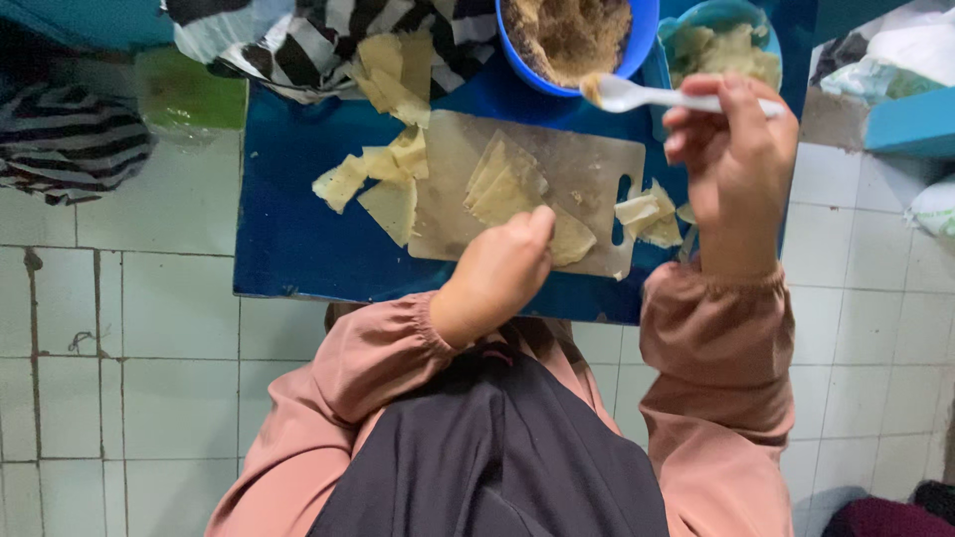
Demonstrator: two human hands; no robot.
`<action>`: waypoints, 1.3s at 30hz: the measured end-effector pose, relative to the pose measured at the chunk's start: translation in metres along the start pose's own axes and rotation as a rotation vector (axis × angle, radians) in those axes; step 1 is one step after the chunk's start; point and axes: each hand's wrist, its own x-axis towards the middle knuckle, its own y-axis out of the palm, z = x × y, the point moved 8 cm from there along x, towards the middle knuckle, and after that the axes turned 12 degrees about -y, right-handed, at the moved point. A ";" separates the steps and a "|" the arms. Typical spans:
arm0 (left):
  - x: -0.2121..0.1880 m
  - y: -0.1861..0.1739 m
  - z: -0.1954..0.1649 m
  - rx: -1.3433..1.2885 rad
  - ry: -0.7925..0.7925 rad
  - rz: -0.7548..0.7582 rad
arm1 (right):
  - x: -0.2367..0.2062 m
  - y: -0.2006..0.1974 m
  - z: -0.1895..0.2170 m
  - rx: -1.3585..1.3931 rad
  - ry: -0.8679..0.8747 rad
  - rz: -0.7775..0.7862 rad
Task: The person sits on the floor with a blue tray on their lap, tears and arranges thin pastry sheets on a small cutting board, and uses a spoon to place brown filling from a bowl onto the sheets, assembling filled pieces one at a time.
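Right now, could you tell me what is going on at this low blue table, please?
A person in pink sleeves sits over a low blue table. The right hand holds a white plastic spoon with a bit of brownish filling at the rim of a blue bowl. The left hand rests on thin pale dough wrappers lying on a cutting board. More wrappers lie beside the board.

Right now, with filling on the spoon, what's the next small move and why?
Probably bring the spoon down to the wrapper under the left hand: the right hand holds it loaded beside the blue bowl, and that wrapper lies bare on the cutting board.
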 end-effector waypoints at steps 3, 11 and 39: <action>0.000 -0.008 0.010 -0.066 0.003 0.030 | -0.047 -0.010 0.004 0.025 0.065 -0.024; -0.004 -0.018 0.012 -0.141 -0.019 -0.024 | -0.146 -0.005 -0.012 -0.262 0.092 0.006; -0.018 -0.003 0.020 -0.256 -0.001 -0.100 | 0.024 0.102 0.004 -0.700 -0.671 0.296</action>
